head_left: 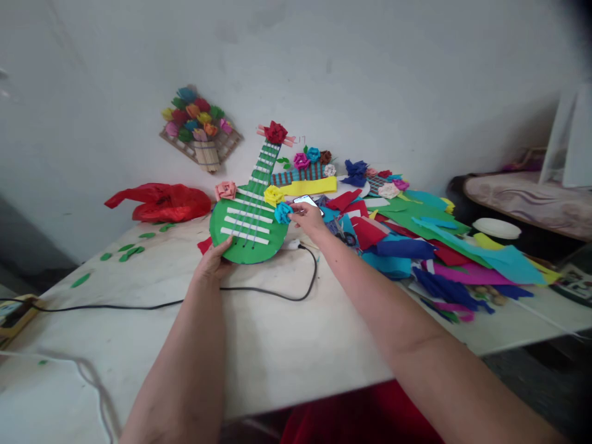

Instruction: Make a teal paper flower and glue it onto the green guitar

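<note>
A pale counter [277, 345] runs along a white wall [370, 74], its right half heaped with cut coloured paper [430, 246]. A black cable [259, 291] trails across the middle, and green paper leaves [132, 250] lie scattered towards the left edge. At the back left slumps a red plastic bag [161, 202], its contents hidden. On the wall hangs a stick basket [206, 155] filled with paper roses.

Near the back edge stands a green paper guitar [247, 231], tilted. The left hand [213, 262] grips its lower rim, fingers curled. The right hand [308, 217] pinches a blue paper rose [282, 213] at the guitar body's right edge.
</note>
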### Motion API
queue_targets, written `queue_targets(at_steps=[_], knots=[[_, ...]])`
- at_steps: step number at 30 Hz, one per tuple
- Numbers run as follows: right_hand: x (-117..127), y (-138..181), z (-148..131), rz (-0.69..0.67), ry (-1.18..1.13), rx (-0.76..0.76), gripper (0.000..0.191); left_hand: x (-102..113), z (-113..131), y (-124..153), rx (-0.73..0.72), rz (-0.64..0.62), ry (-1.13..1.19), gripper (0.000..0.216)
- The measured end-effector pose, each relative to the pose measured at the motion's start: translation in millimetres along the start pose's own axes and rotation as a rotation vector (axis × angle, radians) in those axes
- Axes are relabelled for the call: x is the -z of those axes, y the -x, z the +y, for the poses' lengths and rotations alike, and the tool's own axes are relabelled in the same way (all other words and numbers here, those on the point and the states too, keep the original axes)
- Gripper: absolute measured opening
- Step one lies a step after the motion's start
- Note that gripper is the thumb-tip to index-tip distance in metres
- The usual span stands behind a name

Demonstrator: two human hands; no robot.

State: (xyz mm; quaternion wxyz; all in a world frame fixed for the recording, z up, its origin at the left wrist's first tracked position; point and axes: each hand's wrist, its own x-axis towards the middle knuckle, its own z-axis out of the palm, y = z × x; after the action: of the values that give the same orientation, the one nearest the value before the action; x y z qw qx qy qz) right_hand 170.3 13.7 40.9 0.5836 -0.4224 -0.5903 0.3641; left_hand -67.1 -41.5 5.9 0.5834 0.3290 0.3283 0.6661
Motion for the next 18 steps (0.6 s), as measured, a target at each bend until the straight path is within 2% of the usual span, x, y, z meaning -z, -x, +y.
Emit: queue_targets(at_steps=[8, 18], knots=[[1.2, -2.8, 1.8, -0.020, 0.013, 0.072, 0.024, 2.2, -0.2, -0.6, 0.017, -0.018, 0.017, 0.044], [4.4, -6.5, 2.1, -0.010, 0.060, 0.161, 0.025, 2.7, -0.2, -2.1, 0.032, -0.018, 0.019, 0.048]])
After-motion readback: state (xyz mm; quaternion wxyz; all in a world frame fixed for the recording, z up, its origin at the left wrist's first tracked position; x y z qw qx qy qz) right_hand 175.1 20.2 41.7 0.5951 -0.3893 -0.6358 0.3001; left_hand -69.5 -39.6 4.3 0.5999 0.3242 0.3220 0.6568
